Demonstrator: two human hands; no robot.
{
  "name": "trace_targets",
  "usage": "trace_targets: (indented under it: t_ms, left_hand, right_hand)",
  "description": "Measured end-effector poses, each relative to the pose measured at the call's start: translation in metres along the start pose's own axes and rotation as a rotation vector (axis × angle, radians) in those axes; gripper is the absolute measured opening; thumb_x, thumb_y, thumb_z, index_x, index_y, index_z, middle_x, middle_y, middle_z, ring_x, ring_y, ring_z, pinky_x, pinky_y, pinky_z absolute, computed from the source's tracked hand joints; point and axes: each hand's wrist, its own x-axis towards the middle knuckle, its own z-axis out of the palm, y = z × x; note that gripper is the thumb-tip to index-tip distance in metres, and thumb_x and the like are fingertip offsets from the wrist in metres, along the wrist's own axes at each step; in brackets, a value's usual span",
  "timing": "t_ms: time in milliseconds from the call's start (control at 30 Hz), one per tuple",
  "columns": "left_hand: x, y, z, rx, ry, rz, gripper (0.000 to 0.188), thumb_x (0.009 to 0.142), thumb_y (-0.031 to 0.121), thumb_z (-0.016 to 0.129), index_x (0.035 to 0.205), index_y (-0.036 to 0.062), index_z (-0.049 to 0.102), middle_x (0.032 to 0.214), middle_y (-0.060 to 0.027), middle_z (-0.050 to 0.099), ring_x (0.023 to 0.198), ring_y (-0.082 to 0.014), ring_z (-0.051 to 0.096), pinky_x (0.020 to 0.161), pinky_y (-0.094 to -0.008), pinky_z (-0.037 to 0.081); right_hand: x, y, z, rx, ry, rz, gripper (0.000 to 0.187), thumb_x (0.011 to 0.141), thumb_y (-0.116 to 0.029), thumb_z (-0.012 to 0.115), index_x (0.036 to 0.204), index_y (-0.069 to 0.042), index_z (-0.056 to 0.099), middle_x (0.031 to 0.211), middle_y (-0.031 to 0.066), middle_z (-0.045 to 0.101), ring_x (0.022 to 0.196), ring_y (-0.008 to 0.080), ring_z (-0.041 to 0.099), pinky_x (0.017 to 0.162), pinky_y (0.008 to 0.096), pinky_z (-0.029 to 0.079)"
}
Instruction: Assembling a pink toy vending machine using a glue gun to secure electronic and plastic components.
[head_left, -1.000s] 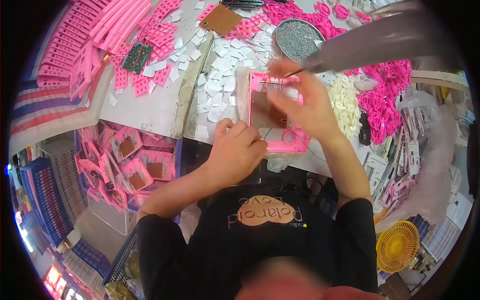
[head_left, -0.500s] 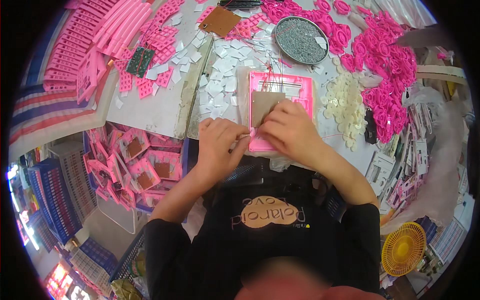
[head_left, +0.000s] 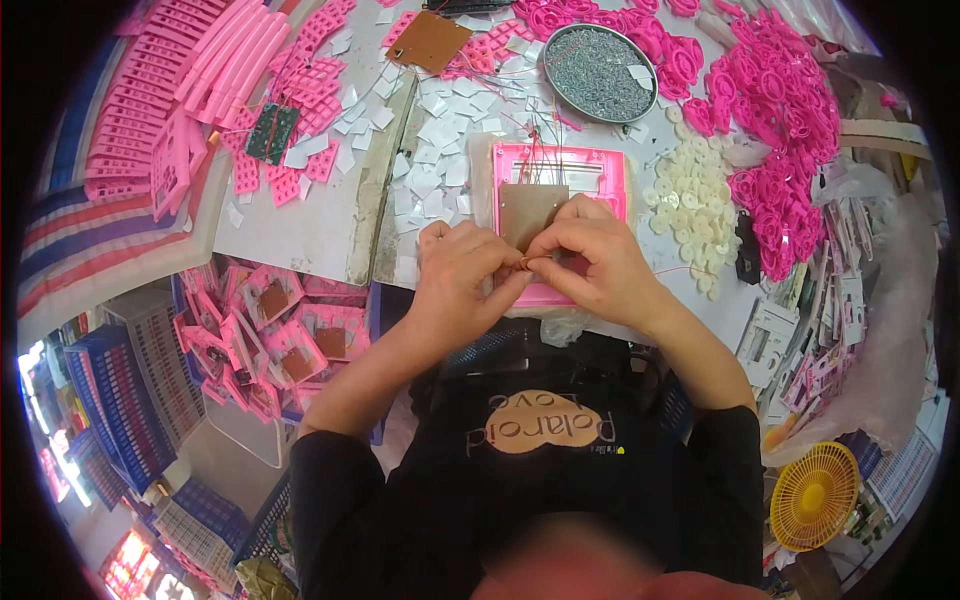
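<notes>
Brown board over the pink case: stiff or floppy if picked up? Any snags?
Probably stiff: the brown board looks flat, with straight edges and no visible sag. Likely light for its size, since it appears to be a thin sheet. The thin wires at its far edge look floppy, so they may trail or catch on the pink case.

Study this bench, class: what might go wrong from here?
Thin wires stick out past the far edge of the pink casing and might snag. The left hand and right hand meet by the near edge of the brown board, so might nudge it. A knock might spill small grey pieces from the dish.
</notes>
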Motion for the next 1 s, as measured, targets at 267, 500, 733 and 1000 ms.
trace_targets:
  t_ms: [267, 500, 733, 1000]
  left_hand:
    - [0.007, 0.014, 0.019, 0.082, 0.146, -0.062, 0.017, 0.070, 0.006, 0.070, 0.084, 0.0138, 0.063, 0.084, 0.0013, 0.060, 0.082, -0.0217, 0.056, 0.079, -0.0417, 0.030]
    - [0.003, 0.005, 0.013, 0.159, 0.210, -0.048, 0.020, 0.068, 0.004, 0.069, 0.084, 0.0144, 0.063, 0.091, -0.0013, 0.060, 0.092, -0.0243, 0.054, 0.083, -0.0408, 0.031]
    - [0.001, 0.008, 0.013, 0.135, 0.191, -0.036, 0.021, 0.069, 0.007, 0.075, 0.085, 0.0143, 0.064, 0.094, -0.0019, 0.060, 0.092, -0.0231, 0.055, 0.085, -0.0394, 0.031]
    - [-0.001, 0.005, 0.016, 0.109, 0.185, -0.060, 0.018, 0.071, 0.010, 0.075, 0.085, 0.0157, 0.066, 0.095, 0.0004, 0.060, 0.094, -0.0220, 0.056, 0.085, -0.0429, 0.030]
  right_hand:
    - [-0.003, -0.001, 0.000, -0.020, 0.051, -0.009, 0.009, 0.078, -0.010, 0.078, 0.083, -0.010, 0.070, 0.078, 0.0038, 0.063, 0.086, 0.0255, 0.059, 0.079, 0.0385, 0.044]
    - [-0.004, -0.004, -0.003, 0.059, 0.072, 0.137, 0.009, 0.078, -0.006, 0.076, 0.084, -0.009, 0.070, 0.078, 0.0019, 0.064, 0.082, 0.0197, 0.057, 0.064, 0.0317, 0.048]
    - [-0.004, -0.004, 0.000, 0.081, 0.064, 0.119, 0.010, 0.078, -0.006, 0.076, 0.086, -0.008, 0.071, 0.079, 0.0032, 0.064, 0.082, 0.0183, 0.056, 0.059, 0.0294, 0.049]
    - [-0.005, -0.002, 0.000, 0.067, 0.045, 0.145, 0.010, 0.078, -0.006, 0.075, 0.087, -0.007, 0.070, 0.084, 0.0051, 0.065, 0.083, 0.0191, 0.056, 0.062, 0.0320, 0.050]
